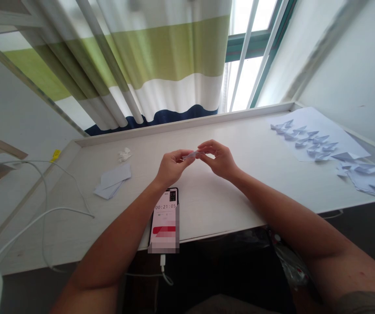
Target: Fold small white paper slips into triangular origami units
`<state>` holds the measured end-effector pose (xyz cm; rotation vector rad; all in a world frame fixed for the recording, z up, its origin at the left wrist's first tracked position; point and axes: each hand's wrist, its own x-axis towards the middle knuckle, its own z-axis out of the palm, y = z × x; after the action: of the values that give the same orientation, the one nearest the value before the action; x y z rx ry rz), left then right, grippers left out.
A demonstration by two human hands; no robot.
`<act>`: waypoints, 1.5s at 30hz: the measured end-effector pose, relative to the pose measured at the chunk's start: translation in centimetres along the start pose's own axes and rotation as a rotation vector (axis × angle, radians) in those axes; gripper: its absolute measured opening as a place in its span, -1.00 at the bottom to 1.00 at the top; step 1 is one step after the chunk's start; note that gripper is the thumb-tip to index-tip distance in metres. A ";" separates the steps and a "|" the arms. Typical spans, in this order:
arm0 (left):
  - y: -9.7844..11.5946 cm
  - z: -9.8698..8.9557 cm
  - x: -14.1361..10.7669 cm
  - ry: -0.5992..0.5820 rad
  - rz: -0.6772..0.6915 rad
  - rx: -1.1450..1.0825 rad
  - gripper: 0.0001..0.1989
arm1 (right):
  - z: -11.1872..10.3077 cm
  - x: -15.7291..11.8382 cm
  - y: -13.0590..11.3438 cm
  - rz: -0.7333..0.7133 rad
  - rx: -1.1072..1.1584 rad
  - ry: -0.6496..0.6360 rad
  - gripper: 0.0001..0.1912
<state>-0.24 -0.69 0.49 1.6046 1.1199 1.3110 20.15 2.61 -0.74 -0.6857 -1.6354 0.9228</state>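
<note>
Over the middle of the white table, my left hand (173, 165) and my right hand (218, 158) meet at a small folded piece of white paper (193, 154). Thumb and fingers of each hand pinch it, the left at one end and the right at the other. Much of the paper is hidden by the fingers, so its exact shape cannot be made out. Below my left wrist lies a phone (165, 218) showing a running timer display, partly covered by my forearm.
Several folded paper cranes (318, 139) stand on white sheets (344, 131) at the right. Loose paper pieces (113, 179) and a crumpled scrap (125, 154) lie at the left. White cables (66, 210) trail over the left side. A curtain (170, 52) hangs behind the table (226, 218).
</note>
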 end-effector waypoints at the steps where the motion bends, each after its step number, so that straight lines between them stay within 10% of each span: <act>1: 0.0 0.0 0.0 -0.004 0.014 0.004 -0.67 | 0.0 0.0 0.0 -0.004 -0.003 -0.009 -0.54; 31: 0.3 -0.5 0.2 -0.152 -0.086 -0.001 -0.63 | -0.1 0.6 0.4 0.183 0.185 -0.087 -0.46; 37: 0.2 -0.2 0.1 0.034 0.107 0.118 -0.69 | -0.3 0.6 0.2 0.244 0.174 -0.097 -0.40; 45: 0.4 -0.3 -0.3 -0.026 0.192 0.251 -0.66 | -0.1 0.6 0.1 0.216 0.299 -0.125 -0.45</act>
<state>-0.47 -1.06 0.80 1.9485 1.1748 1.3057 20.05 3.18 -0.50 -0.6137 -1.5069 1.3594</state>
